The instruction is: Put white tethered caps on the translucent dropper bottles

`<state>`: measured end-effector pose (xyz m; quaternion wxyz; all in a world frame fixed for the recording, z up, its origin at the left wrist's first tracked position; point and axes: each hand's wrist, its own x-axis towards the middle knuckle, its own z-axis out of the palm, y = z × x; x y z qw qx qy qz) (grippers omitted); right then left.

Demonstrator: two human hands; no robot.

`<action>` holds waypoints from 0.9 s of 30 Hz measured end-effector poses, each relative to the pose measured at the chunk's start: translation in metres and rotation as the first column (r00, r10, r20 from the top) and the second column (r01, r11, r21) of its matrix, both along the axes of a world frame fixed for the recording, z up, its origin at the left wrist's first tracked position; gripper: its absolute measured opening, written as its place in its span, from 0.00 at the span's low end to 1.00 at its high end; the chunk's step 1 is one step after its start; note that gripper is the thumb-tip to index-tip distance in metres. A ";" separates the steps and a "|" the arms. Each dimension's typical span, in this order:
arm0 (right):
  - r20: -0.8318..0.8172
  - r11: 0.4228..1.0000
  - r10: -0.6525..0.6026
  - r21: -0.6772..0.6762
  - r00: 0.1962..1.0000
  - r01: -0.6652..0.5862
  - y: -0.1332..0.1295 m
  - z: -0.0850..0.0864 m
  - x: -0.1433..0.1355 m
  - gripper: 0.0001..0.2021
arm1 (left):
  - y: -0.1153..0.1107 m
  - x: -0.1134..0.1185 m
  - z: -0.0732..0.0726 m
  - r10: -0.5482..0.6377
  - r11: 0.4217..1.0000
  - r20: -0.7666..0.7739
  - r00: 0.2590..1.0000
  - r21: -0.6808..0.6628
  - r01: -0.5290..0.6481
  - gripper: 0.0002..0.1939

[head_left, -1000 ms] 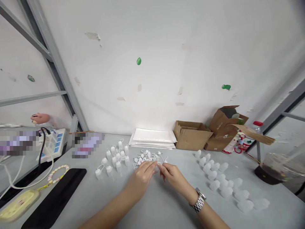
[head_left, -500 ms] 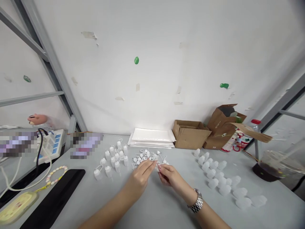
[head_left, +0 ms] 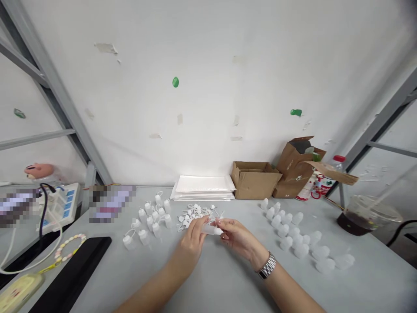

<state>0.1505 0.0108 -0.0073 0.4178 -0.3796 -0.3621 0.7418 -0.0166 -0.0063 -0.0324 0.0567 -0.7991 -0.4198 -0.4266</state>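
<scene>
In front of me my left hand (head_left: 191, 240) is closed round a small translucent plastic bottle (head_left: 210, 229), which lies nearly level with its neck toward the right. My right hand (head_left: 240, 239), a metal watch on its wrist, pinches a thin white looped strap (head_left: 219, 215) beside the bottle's neck; the fingers partly hide what it belongs to. Just behind both hands spreads a pile of white looped caps (head_left: 193, 213). To the left stand several small bottles with looped caps (head_left: 143, 237). On the right are several small translucent bottles (head_left: 301, 250), without looped straps.
At the wall lie stacked white envelopes (head_left: 203, 184), beside a cardboard box (head_left: 256, 180) and a brown paper bag (head_left: 289, 174). A drink cup (head_left: 355, 217) stands far right. Left are a black pad (head_left: 73, 271), a bead bracelet (head_left: 69, 248) and a power strip (head_left: 67, 204).
The bottle now shows between my hands, its neck by my right fingers; earlier my fingers hid most of what they held. The whole view has shifted slightly to the right.
</scene>
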 end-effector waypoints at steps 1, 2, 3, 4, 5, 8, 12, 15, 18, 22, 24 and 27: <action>-0.003 1.000 -0.018 0.013 1.000 0.018 0.000 0.000 -0.001 0.12 | -0.001 0.001 0.000 -0.014 1.000 0.013 1.000 -0.013 0.014 0.17; -0.004 0.999 -0.042 0.026 0.999 0.043 0.000 0.000 -0.002 0.11 | -0.002 0.002 0.000 -0.031 0.999 0.024 0.999 -0.027 0.032 0.17; -0.006 0.997 -0.073 0.039 0.997 0.073 0.001 0.000 -0.002 0.10 | -0.002 0.003 -0.001 -0.052 0.997 0.028 0.998 -0.049 0.054 0.17; -0.008 0.993 -0.102 0.052 0.995 0.102 0.001 0.000 -0.002 0.10 | -0.001 0.003 -0.002 -0.075 0.994 0.032 0.997 -0.078 0.077 0.16; -0.010 0.989 -0.128 0.067 0.992 0.128 0.001 0.000 -0.003 0.10 | -0.001 0.004 -0.003 -0.097 0.989 0.038 0.995 -0.111 0.101 0.15; -0.008 0.971 -0.209 0.119 0.978 0.209 0.003 -0.001 -0.002 0.11 | 0.000 0.004 -0.005 -0.162 0.959 0.094 0.982 -0.220 0.179 0.13; 0.010 0.938 -0.304 0.178 0.953 0.297 0.006 0.000 0.004 0.11 | 0.002 0.004 -0.003 -0.145 0.904 0.253 0.957 -0.359 0.232 0.12; 0.052 0.919 -0.344 0.222 0.938 0.325 0.007 0.002 0.007 0.12 | 0.004 0.003 0.000 -0.069 0.881 0.356 0.932 -0.417 0.225 0.11; 0.104 0.901 -0.370 0.283 0.923 0.329 0.006 0.005 0.007 0.13 | 0.006 0.001 0.003 -0.022 0.866 0.390 0.921 -0.452 0.212 0.10; 0.199 0.872 -0.371 0.411 0.907 0.266 0.004 0.007 0.008 0.15 | 0.006 0.000 0.005 0.006 0.874 0.386 0.923 -0.450 0.183 0.09; 0.227 0.866 -0.371 0.436 0.900 0.247 0.003 0.005 0.009 0.16 | 0.007 -0.001 0.005 0.004 0.881 0.388 0.922 -0.437 0.181 0.08; 0.274 0.862 -0.372 0.457 0.887 0.220 0.002 0.003 0.008 0.18 | 0.007 -0.001 0.004 -0.005 0.891 0.390 0.921 -0.416 0.180 0.08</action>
